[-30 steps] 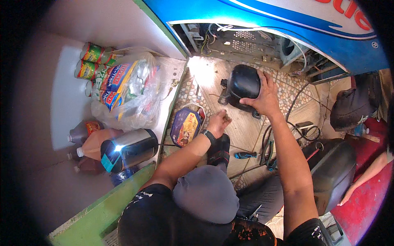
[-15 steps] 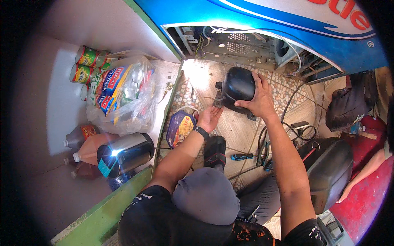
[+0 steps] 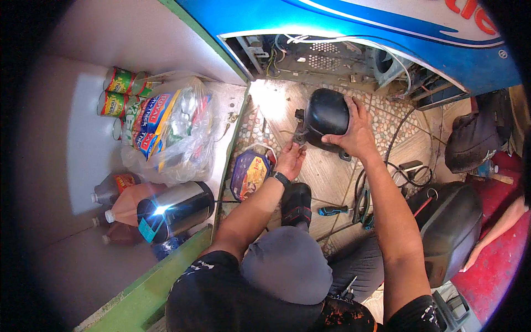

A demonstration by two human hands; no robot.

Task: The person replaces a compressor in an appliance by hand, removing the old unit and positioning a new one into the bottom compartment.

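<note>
Compressor (image 3: 326,113), one, is sitting on the tiled floor (image 3: 325,180), before the open blue cabinet (image 3: 249,22). Its long axis is running roughly away from me, toward the cabinet; one thin tube (image 3: 286,132) is pointing left. My right hand (image 3: 358,130) is clamping its right side, thumb and fingers spread. My left hand (image 3: 291,159) is working at its lower left edge; whether it is pinching, I cannot tell. Lying near: one screwdriver (image 3: 333,211), one tub (image 3: 250,176).

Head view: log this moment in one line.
right hand: on compressor, right side | left hand: at compressor, left side | screwdriver: on floor | tub: left of left hand
</note>
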